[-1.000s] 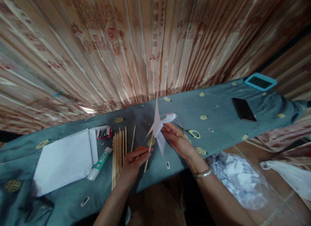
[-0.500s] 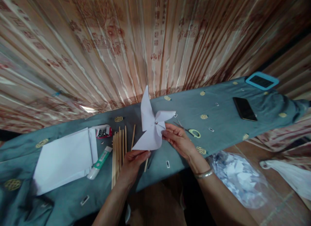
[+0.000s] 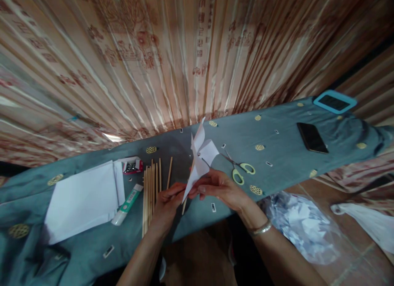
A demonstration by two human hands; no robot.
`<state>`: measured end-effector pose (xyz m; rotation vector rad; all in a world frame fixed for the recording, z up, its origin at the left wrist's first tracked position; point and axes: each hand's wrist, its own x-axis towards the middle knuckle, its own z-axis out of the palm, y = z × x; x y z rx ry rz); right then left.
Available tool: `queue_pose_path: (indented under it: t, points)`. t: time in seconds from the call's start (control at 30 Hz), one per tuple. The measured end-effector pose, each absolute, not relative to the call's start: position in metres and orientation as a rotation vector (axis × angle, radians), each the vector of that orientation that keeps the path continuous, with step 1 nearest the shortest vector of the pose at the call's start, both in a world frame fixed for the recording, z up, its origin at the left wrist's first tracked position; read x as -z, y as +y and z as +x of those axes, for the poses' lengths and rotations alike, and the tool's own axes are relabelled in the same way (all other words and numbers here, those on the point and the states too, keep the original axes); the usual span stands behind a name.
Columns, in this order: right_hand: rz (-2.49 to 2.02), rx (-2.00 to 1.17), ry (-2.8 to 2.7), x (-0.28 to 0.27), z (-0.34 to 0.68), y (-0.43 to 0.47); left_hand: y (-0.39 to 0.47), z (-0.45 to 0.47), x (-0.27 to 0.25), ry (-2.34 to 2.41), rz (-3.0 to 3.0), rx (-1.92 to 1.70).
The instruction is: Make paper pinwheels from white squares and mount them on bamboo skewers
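Between my hands a white paper pinwheel [image 3: 199, 166] is held up, turned nearly edge-on, with a pin at its middle. Its thin wooden stick shows below the paper. My left hand [image 3: 168, 202] is closed round the stick low down, partly behind the lowest blade. The fingers of my right hand [image 3: 223, 190] are pinched together at the pinwheel's lower part; whether they grip stick or paper I cannot tell. Scissors [image 3: 237, 167] with yellow-green handles lie to the right of the pinwheel. Several wooden sticks [image 3: 150, 187] lie left of it.
Left on the blue-green cloth [image 3: 277, 154] are white paper sheets [image 3: 83, 202], a glue stick [image 3: 127, 204] and a red box of pins [image 3: 133, 167]. A black phone [image 3: 312, 137] and a blue-framed device [image 3: 335, 101] lie right. On the floor sits a plastic bag of paper scraps [image 3: 303, 224].
The pinwheel has turned from facing me to nearly edge-on. My right hand has moved down and left from its side blade toward my left hand, uncovering more of the scissors.
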<state>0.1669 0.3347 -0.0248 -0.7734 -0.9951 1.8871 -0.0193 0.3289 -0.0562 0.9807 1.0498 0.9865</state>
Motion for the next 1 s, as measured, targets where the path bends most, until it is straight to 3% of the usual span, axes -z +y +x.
queue_pose_path:
  t: [0.23, 0.53, 1.0]
  points:
    - [-1.022, -1.813, -1.178, 0.018, 0.209, 0.341, 0.329, -0.020, 0.055, 1.119, 0.868, -1.011]
    - [-1.027, -1.254, -0.781, 0.015, 0.222, 0.353, 0.326, -0.013, 0.046, 1.161, 0.703, -0.944]
    - [-0.995, -1.600, -0.827, 0.015, 0.196, 0.344, 0.327, -0.012, 0.049, 1.153, 0.791, -0.993]
